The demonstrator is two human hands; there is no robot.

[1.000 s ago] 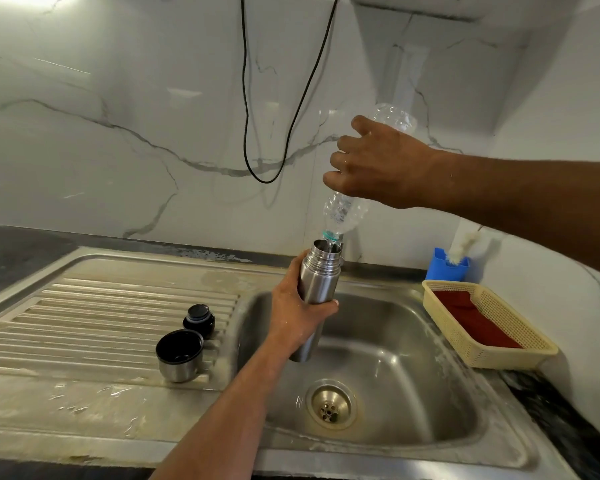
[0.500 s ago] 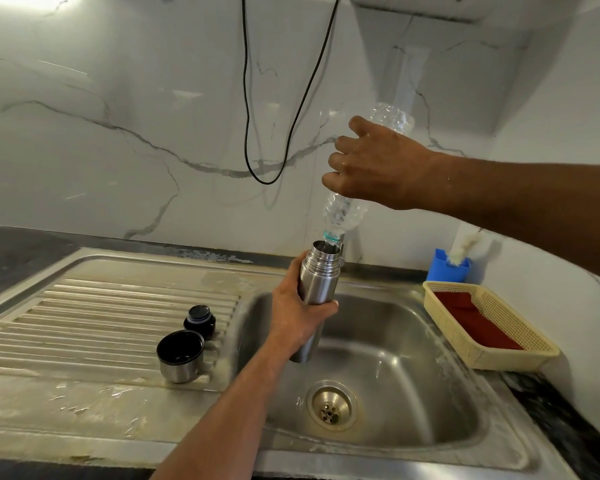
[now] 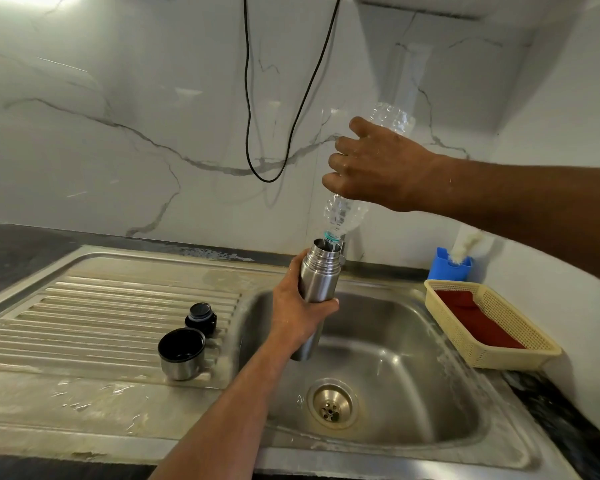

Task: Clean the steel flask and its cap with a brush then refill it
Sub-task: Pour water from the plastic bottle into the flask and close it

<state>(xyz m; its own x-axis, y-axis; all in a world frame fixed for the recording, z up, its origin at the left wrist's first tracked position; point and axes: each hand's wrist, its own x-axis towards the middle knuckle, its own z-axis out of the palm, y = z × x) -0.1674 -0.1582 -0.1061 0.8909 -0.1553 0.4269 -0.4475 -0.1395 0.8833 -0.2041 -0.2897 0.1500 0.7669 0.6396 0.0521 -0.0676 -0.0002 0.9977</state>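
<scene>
left hand [image 3: 297, 311] grips steel flask [image 3: 317, 282] over sink [image 3: 413, 441] | right hand [image 3: 371, 164] holds upturned plastic bottle [image 3: 343, 213] at its mouth | cup cap [image 3: 181, 353], black stopper [image 3: 201, 318] on drainboard | basket [image 3: 499, 355] right

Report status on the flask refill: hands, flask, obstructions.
Left hand grips steel flask over sink. Right hand holds plastic bottle upended, mouth at flask opening. Nothing blocking.

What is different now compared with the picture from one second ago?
Almost nothing. The right hand holds the plastic bottle tipped, mouth over the steel flask as before; the left hand grips the flask above the sink. The cup lid and stopper stayed in place.
</scene>
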